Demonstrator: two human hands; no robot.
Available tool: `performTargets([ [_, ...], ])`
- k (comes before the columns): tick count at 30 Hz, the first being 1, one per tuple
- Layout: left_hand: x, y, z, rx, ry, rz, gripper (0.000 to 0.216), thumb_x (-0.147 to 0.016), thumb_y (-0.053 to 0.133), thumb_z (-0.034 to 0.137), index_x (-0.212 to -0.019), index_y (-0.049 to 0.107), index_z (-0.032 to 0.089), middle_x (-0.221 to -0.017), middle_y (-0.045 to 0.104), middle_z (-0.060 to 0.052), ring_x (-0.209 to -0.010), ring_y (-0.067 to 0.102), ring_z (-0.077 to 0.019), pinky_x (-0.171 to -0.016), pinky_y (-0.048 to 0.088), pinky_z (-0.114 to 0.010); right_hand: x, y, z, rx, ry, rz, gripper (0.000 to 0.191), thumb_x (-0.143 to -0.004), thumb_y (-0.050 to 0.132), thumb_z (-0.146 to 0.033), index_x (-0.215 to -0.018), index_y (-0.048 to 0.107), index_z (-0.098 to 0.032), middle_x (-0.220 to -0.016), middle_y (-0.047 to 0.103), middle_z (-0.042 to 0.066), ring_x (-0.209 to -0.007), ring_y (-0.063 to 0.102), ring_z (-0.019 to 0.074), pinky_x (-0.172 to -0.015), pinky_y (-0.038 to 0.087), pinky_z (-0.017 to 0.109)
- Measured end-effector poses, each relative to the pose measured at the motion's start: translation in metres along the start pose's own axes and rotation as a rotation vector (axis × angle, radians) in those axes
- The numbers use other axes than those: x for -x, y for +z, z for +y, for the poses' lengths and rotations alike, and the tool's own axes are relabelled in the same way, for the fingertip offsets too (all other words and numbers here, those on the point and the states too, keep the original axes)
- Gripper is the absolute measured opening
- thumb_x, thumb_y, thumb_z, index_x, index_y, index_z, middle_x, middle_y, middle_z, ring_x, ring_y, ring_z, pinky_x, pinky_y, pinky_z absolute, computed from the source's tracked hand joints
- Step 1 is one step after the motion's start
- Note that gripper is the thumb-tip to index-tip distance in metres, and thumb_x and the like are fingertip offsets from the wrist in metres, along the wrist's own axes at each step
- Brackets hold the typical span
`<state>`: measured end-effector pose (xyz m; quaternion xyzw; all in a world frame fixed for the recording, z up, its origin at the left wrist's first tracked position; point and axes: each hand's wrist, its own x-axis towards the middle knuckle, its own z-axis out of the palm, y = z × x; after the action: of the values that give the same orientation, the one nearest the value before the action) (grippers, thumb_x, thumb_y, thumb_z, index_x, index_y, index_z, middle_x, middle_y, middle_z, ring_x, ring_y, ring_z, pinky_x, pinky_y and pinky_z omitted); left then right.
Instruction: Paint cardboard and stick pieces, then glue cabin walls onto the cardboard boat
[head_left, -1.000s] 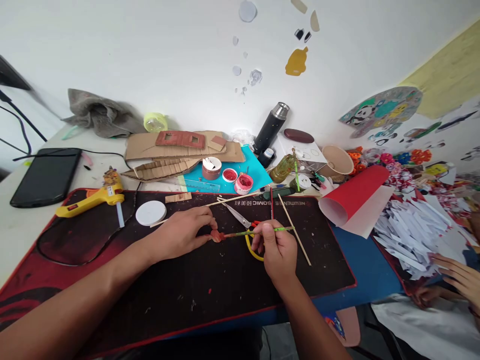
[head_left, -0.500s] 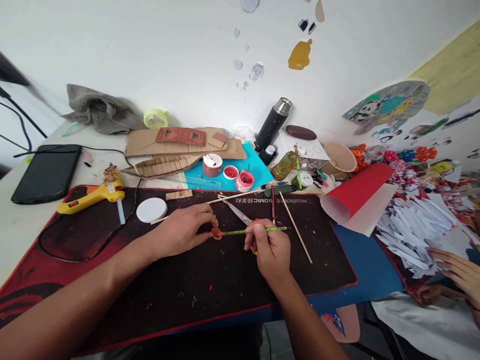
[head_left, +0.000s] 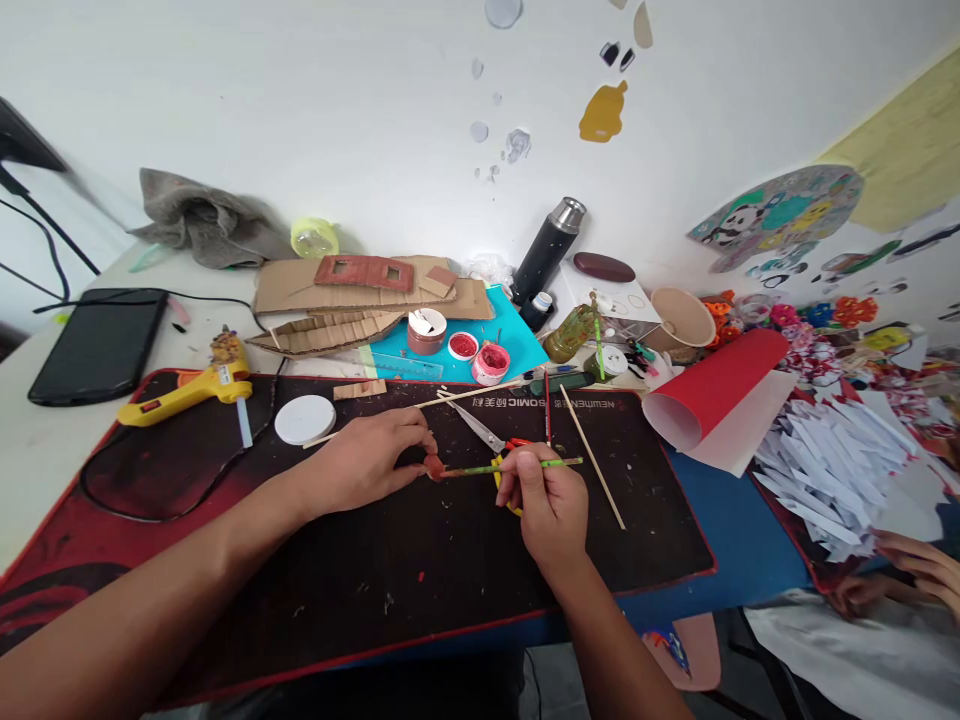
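Observation:
Between the thumb and fingertips of my left hand (head_left: 379, 455) is a small reddish-brown piece (head_left: 435, 467); its exact kind is too small to make out. My right hand (head_left: 546, 500) grips a green-handled paintbrush (head_left: 480, 470), its tip touching the small piece. Scissors (head_left: 480, 430) with red and yellow handles lie beside my right hand, partly hidden by it. Beyond my hands stand an open pot of red paint (head_left: 490, 364) and its paint-smeared lid (head_left: 463, 346). A thin wooden stick (head_left: 596, 465) lies to the right, near a red pencil-like rod (head_left: 547, 410).
A yellow glue gun (head_left: 187, 392), a white disc (head_left: 304, 419) and a phone (head_left: 97, 345) lie left. Behind are a cardboard boat hull (head_left: 326, 332) and a black thermos (head_left: 547, 245). Rolled red paper (head_left: 720, 385) lies right, near paper strips (head_left: 817, 470) and a co-worker's hand (head_left: 922, 560).
My right hand and the brush have shifted slightly right, showing more of the yellow scissor handle. The co-worker's hand has moved lower and away from the paper strips.

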<state>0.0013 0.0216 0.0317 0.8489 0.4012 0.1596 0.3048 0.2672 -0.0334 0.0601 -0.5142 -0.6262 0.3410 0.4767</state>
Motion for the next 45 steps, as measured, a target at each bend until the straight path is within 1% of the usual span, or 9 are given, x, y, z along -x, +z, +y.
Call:
performTargets([
  [7, 0.0, 0.0, -0.001, -0.002, -0.002, -0.008, 0.012, -0.103, 0.066, 0.029, -0.112, 0.074, 0.029, -0.117, 0.071, -0.002, -0.109, 0.072, -0.0233, -0.092, 0.053, -0.033, 0.001, -0.002, -0.001, -0.055, 0.008, 0.008, 0.048, -0.115, 0.052, -0.054, -0.086, 0.073, -0.022, -0.063, 0.067, 0.0, -0.048, 0.065, 0.0143, -0.046, 0.047, 0.025],
  [11, -0.001, -0.005, 0.0, -0.004, -0.034, -0.032, 0.01, -0.103, 0.067, 0.031, -0.111, 0.072, 0.027, -0.115, 0.07, -0.003, -0.108, 0.072, -0.0238, -0.091, 0.052, -0.034, -0.001, 0.003, -0.002, -0.052, -0.019, -0.022, 0.047, -0.116, 0.053, -0.051, -0.086, 0.074, -0.022, -0.062, 0.066, -0.001, -0.049, 0.064, 0.0136, -0.047, 0.045, 0.024],
  [17, -0.001, -0.008, -0.001, 0.009, -0.049, -0.055, 0.011, -0.104, 0.067, 0.035, -0.11, 0.069, 0.026, -0.115, 0.07, -0.003, -0.107, 0.071, -0.0239, -0.091, 0.052, -0.034, -0.002, 0.0, 0.0, -0.056, 0.012, -0.015, 0.047, -0.115, 0.052, -0.052, -0.086, 0.074, -0.022, -0.065, 0.067, 0.0, -0.05, 0.066, 0.0135, -0.047, 0.046, 0.024],
  [21, 0.0, -0.009, 0.0, 0.015, -0.078, -0.05, 0.022, -0.101, 0.072, 0.035, -0.12, 0.067, 0.025, -0.114, 0.071, -0.003, -0.105, 0.071, -0.0241, -0.089, 0.052, -0.034, -0.002, 0.0, 0.004, -0.056, 0.021, -0.016, 0.047, -0.116, 0.053, -0.051, -0.086, 0.074, -0.021, -0.065, 0.067, -0.001, -0.05, 0.065, 0.0129, -0.048, 0.046, 0.023],
  [24, 0.001, -0.009, 0.002, 0.006, -0.043, -0.049, 0.021, -0.103, 0.069, 0.033, -0.124, 0.068, 0.028, -0.118, 0.071, -0.003, -0.109, 0.072, -0.0235, -0.09, 0.051, -0.033, -0.002, 0.0, 0.006, -0.062, 0.026, -0.019, 0.048, -0.116, 0.052, -0.051, -0.086, 0.074, -0.021, -0.065, 0.066, -0.001, -0.05, 0.065, 0.0127, -0.047, 0.046, 0.023],
  [29, 0.0, -0.006, 0.002, -0.016, 0.027, -0.038, 0.013, -0.107, 0.063, 0.034, -0.116, 0.072, 0.03, -0.118, 0.071, -0.002, -0.107, 0.072, -0.0222, -0.086, 0.05, -0.032, -0.002, -0.001, 0.006, -0.071, 0.037, -0.022, 0.049, -0.115, 0.053, -0.054, -0.087, 0.074, -0.021, -0.063, 0.067, 0.0, -0.05, 0.065, 0.0131, -0.047, 0.046, 0.023],
  [35, 0.0, -0.006, 0.0, -0.054, 0.021, -0.051, 0.013, -0.105, 0.066, 0.031, -0.116, 0.072, 0.029, -0.116, 0.069, -0.003, -0.104, 0.072, -0.0232, -0.084, 0.049, -0.032, -0.003, 0.0, 0.002, -0.148, 0.061, 0.052, 0.044, -0.115, 0.055, -0.053, -0.09, 0.073, -0.02, -0.061, 0.066, -0.001, -0.048, 0.063, 0.0128, -0.046, 0.045, 0.022],
  [40, 0.0, -0.007, 0.001, -0.053, 0.008, -0.06, 0.014, -0.106, 0.065, 0.033, -0.117, 0.073, 0.028, -0.117, 0.069, -0.003, -0.106, 0.071, -0.0233, -0.088, 0.051, -0.033, -0.004, 0.008, 0.002, -0.097, 0.0, -0.002, 0.043, -0.116, 0.054, -0.048, -0.09, 0.075, -0.021, -0.064, 0.067, -0.001, -0.05, 0.063, 0.0122, -0.047, 0.045, 0.022],
  [45, 0.0, -0.009, -0.001, -0.001, 0.011, -0.075, 0.017, -0.105, 0.063, 0.03, -0.119, 0.074, 0.029, -0.119, 0.07, -0.003, -0.11, 0.072, -0.0227, -0.092, 0.052, -0.032, -0.001, 0.001, 0.006, -0.074, 0.017, -0.009, 0.044, -0.116, 0.053, -0.048, -0.088, 0.074, -0.021, -0.064, 0.067, -0.002, -0.049, 0.064, 0.0119, -0.047, 0.046, 0.022],
])
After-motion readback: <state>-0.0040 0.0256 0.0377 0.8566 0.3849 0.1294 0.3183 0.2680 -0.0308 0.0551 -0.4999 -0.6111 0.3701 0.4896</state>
